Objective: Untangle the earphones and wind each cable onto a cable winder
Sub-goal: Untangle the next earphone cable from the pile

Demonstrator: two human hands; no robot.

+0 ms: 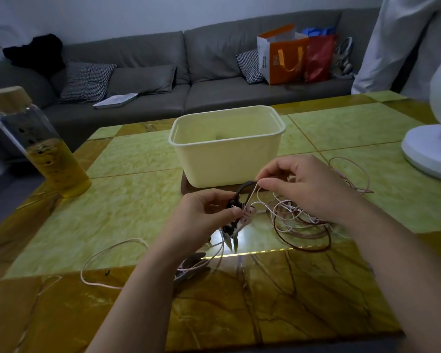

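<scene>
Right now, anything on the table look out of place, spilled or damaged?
A knotted heap of pink and dark brown earphone cables lies beneath the right hand, and one loose pink cable loop strays off to the near left. The wooden-lidded glass bottle and the cream plastic tub stand upright; nothing spilled.

Orange-and-white paper shopping bag [283, 57] on the grey sofa [214, 93]: blue print on the white side panel and a pale square logo on the orange front, both too blurred to read.
Legible text elsewhere: none.
</scene>
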